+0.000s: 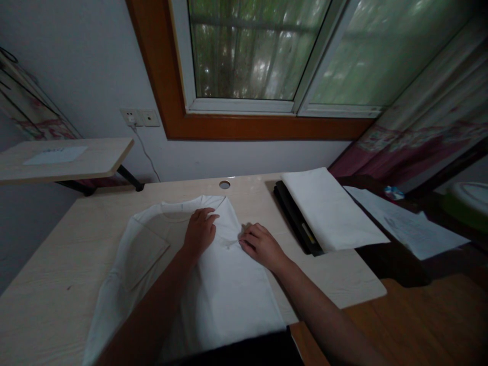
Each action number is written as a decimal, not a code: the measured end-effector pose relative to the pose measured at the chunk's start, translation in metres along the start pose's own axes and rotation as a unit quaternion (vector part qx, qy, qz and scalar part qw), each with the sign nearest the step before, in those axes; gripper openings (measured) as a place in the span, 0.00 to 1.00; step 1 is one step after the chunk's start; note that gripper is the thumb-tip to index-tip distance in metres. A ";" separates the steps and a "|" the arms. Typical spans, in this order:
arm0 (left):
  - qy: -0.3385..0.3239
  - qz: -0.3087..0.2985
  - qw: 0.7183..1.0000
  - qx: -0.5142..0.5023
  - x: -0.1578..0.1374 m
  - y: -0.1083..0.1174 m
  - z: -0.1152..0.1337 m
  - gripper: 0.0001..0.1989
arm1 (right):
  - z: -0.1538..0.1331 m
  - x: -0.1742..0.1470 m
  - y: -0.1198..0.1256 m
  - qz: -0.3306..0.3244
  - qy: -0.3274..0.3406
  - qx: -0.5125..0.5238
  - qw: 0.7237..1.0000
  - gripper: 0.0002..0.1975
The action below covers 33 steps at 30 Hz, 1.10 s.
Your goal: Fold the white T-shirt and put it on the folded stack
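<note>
A white T-shirt (236, 295) lies on the light wooden desk in front of me, its collar at the far end. On its left side a sleeve is turned inward, and its right side is folded over toward the middle. My left hand (200, 230) rests on the shirt near the collar, fingers stretched out and a little apart. At the shirt's right edge, my right hand (263, 245) has its fingers closed on a bunched bit of the fabric. Part of the shirt is hidden under my left forearm.
Right of the shirt are a black object (295, 218) and a large white sheet (331, 213), with another paper (404, 221) beyond. A raised shelf (102, 157) stands at the back left. A round cable hole (224, 185) is near the desk's back edge, below the window.
</note>
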<state>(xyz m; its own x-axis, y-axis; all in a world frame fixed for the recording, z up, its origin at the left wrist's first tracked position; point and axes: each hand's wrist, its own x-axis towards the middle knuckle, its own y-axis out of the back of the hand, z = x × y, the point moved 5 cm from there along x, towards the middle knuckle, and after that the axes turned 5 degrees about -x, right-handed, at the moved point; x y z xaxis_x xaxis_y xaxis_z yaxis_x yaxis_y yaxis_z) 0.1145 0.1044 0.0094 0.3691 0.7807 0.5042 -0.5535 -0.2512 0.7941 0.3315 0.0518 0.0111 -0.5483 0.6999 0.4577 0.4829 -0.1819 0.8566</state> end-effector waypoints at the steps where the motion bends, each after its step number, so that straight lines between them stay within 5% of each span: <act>1: -0.027 -0.017 0.999 -0.008 0.002 -0.001 0.007 0.22 | 0.000 0.000 0.000 -0.003 0.001 -0.001 1.000 0.04; 5: -0.128 -0.107 0.986 -0.020 0.008 -0.012 0.035 0.23 | -0.003 0.000 0.000 -0.011 0.008 0.003 1.000 0.05; 9: -0.122 -0.158 0.980 0.001 0.015 -0.030 0.040 0.23 | -0.003 0.000 -0.001 -0.014 0.016 0.002 1.000 0.05; 23: -0.042 -0.144 0.986 0.065 0.050 -0.052 -0.011 0.28 | -0.008 0.001 0.007 -0.004 0.022 0.024 0.999 0.08; 33: -0.048 -0.143 0.986 0.067 0.052 -0.054 -0.016 0.29 | -0.014 0.001 0.008 0.003 0.036 0.013 0.999 0.12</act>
<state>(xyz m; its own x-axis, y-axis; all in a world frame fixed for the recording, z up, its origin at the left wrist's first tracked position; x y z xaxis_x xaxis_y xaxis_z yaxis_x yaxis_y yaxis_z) 0.1519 0.1676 -0.0123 0.5691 0.7741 0.2774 -0.3143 -0.1070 0.9433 0.3255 0.0417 0.0222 -0.5922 0.6469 0.4804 0.5041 -0.1677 0.8472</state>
